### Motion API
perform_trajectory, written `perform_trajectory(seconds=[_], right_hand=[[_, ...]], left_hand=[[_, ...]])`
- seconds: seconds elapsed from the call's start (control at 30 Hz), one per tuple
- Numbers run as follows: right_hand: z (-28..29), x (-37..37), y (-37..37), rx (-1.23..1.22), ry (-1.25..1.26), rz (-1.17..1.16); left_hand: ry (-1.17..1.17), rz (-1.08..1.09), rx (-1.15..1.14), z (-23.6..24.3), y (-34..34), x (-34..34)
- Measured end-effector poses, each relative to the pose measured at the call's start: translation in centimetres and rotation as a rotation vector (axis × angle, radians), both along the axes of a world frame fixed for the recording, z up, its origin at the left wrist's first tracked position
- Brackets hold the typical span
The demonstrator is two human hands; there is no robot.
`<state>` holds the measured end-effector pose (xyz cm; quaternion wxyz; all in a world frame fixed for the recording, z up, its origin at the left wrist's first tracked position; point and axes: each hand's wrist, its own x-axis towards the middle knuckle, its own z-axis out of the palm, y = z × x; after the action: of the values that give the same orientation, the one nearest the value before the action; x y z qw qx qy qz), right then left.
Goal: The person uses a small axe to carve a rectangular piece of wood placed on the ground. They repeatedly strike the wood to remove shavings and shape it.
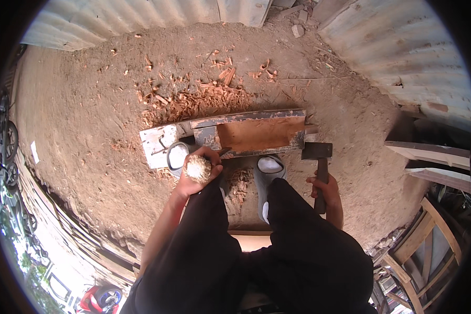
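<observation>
Dirt floor (83,99): is filling most of the view, with corrugated metal sheets (141,23) bordering it at the top.
Carved wood (261,135): is lying on the floor crosswise in front of the seated person, showing a hollowed orange-brown recess inside worn, dark-painted edges; a white-flecked board (154,144) is sticking out at its left end, seemingly from underneath.
Wood chips (199,102): are gathering in a loose drift just beyond the carved wood.
Feet: are resting on the near side, the left shoe (174,163) overlapping the flecked board, the right shoe (264,183) just beside the carved wood.
Left grip (213,161): is clamping round a chisel (198,168), its frayed, pale butt facing up and its dark blade pointing toward the wood's near edge; whether the tip is touching, I cannot tell.
Right grip (327,187): is closing round the handle of a hammer (323,167), whose dark head is hovering or resting by the wood's right end; which, I cannot tell.
Chiselling well: probably is calling for seating the blade firmly, striking the butt squarely, since its splayed fibres could be deflecting a glancing blow, taking thin shavings, and keeping fingers and shoes out of the blade's line.
</observation>
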<state>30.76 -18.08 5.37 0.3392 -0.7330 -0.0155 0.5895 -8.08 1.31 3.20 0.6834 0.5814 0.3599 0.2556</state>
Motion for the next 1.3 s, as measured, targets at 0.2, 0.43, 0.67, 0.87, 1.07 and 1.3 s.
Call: perform_trajectory(seconds=[0.2,0.43,0.67,0.87,1.07,1.3], right_hand=[[-1.1,-0.3,-0.1,-0.027,-0.130,0.052],[-2.2,0.1,1.0,-0.141,0.036,-0.175],[-1.7,-1.6,2.2,-0.058,0.115,-0.321],[-4.2,2.2,0.2,0.066,0.599,-0.495],[6.0,-1.8,5.4,0.074,0.014,-0.187],[14.3,-3.0,11.2,0.397,-0.161,0.157]], left_hand=[[0.268,0.027,0.188,-1.8,0.2,0.3],[0.192,-0.013,0.336,1.9,6.0,4.7],[0.318,0.073,-0.358,0.3,5.5,6.3],[0.275,0.209,-0.073,-0.7,3.9,5.8],[0.169,0.042,0.164,-5.8,2.7,5.7],[0.083,0.016,0.394,-6.5,0.3,9.0]])
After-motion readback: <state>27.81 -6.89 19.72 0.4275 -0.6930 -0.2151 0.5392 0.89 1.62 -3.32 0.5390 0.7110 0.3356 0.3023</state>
